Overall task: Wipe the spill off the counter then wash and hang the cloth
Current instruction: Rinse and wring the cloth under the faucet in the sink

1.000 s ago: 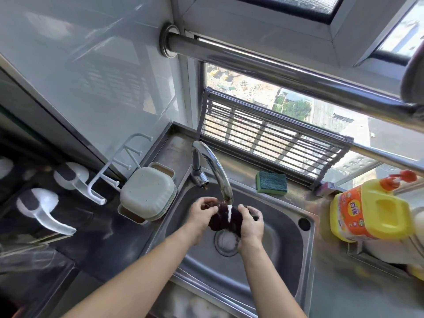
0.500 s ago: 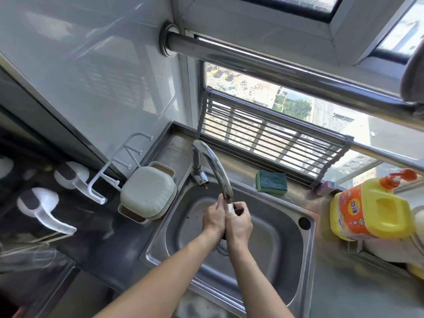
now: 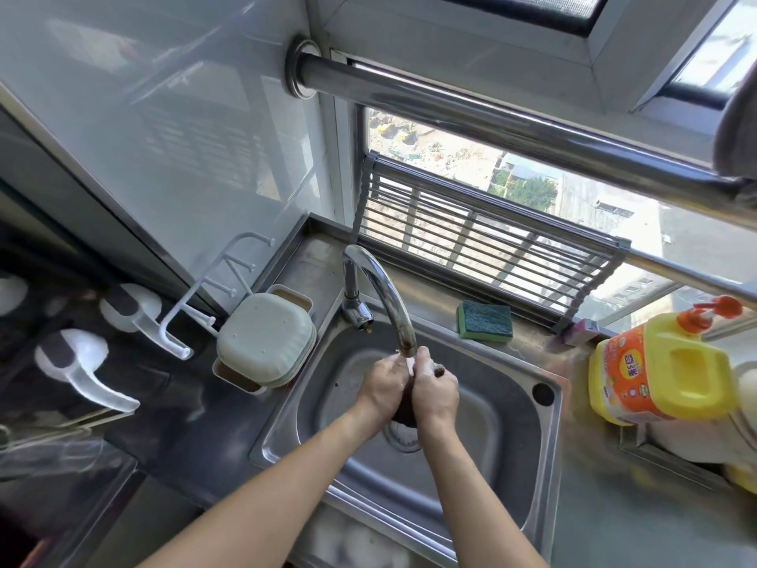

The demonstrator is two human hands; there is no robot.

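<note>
Both hands form the grip: the left hand (image 3: pixel 383 389) and the right hand (image 3: pixel 436 393) are pressed together, fingers curled round a dark cloth (image 3: pixel 405 409) squeezed between the palms, so that only a dark strip of it shows below the wrists and a small bit at the right fingertips. The hands sit right under the spout of the curved chrome faucet (image 3: pixel 383 295), over the drain of the steel sink (image 3: pixel 512 440); whether water is running cannot be told for certain, though a pale patch shows just below the spout. Both bare forearms reach in from the lower edge. On the steel surface (image 3: pixel 639 522) behind the sink lies a green scouring sponge (image 3: pixel 486 320), and to the right stands a yellow detergent bottle (image 3: pixel 663 368) with an orange label and pump. Left of the sink rests a pale lidded container (image 3: pixel 264 342), beside a white wall rack (image 3: pixel 196 301). A folding metal rack (image 3: pixel 483 235) leans at the window, and a thick steel rail (image 3: pixel 512 125) runs overhead.
</note>
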